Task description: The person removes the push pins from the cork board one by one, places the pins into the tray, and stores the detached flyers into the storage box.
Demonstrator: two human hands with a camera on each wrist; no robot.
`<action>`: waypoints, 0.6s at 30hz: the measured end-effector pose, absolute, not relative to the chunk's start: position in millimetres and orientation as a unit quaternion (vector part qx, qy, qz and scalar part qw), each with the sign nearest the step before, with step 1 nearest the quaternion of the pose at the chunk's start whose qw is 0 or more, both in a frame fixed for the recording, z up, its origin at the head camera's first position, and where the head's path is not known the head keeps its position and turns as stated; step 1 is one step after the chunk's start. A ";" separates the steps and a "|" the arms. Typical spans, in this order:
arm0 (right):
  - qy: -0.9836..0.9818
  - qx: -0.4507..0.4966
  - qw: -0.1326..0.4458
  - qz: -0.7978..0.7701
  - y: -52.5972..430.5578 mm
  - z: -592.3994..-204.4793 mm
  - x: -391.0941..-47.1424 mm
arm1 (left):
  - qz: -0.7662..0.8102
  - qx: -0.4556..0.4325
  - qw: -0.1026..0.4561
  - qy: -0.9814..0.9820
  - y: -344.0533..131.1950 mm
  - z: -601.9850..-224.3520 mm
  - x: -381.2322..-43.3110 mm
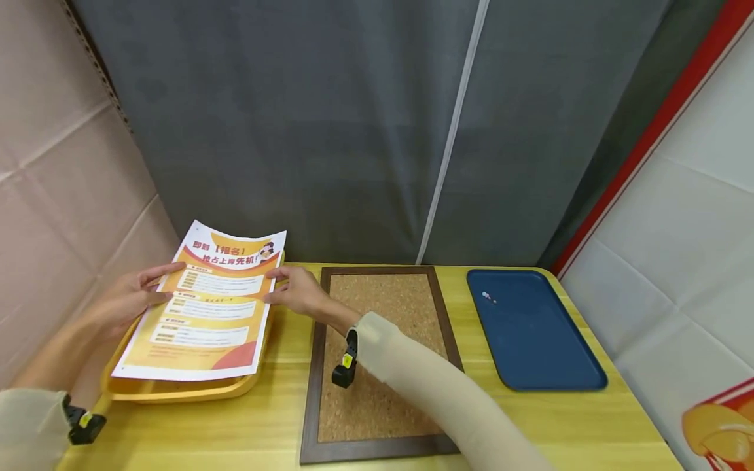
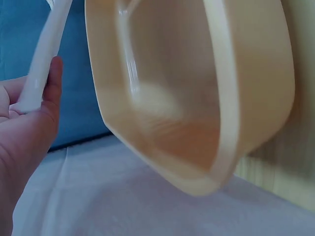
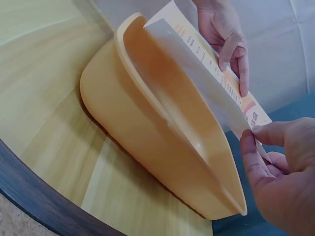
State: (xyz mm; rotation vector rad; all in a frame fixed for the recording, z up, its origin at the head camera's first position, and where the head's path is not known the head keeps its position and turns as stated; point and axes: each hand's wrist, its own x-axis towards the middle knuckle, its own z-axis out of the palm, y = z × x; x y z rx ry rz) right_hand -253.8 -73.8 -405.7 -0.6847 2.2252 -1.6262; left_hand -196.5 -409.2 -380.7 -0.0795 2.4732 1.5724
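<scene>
A printed orange-and-white poster sheet (image 1: 206, 307) is held above a yellow plastic basin (image 1: 177, 391) at the table's left. My left hand (image 1: 120, 297) pinches the sheet's left edge between thumb and fingers. On the opposite edge, my right hand (image 1: 300, 290) pinches it the same way, with thumb and index finger (image 3: 253, 160) plain in the right wrist view. The left wrist view has the paper edge-on beside the left hand (image 2: 24, 132). In the right wrist view, the sheet (image 3: 211, 64) tilts over the open basin (image 3: 142, 132), whose visible inside looks bare.
A brown-framed cork board (image 1: 377, 392) lies mid-table under my right forearm. To its right is a blue tray (image 1: 536, 340) with several small pins (image 1: 487, 296) near its upper left. A grey curtain (image 1: 330, 131) hangs behind the yellow wooden table (image 1: 283, 405), with white sheeting at both sides.
</scene>
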 end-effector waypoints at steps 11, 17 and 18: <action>0.797 -0.221 0.138 -0.545 -95.3 -413.2 -249.9 | 0.492 -0.038 0.117 0.862 -428.1 -388.7 -193.6; 0.814 -0.232 0.122 -0.519 -104.2 -417.9 -248.0 | 0.491 -0.045 0.123 0.861 -431.6 -394.9 -194.8; 0.817 -0.232 0.120 -0.515 -105.3 -418.6 -247.9 | 0.488 -0.044 0.122 0.863 -431.5 -395.4 -195.3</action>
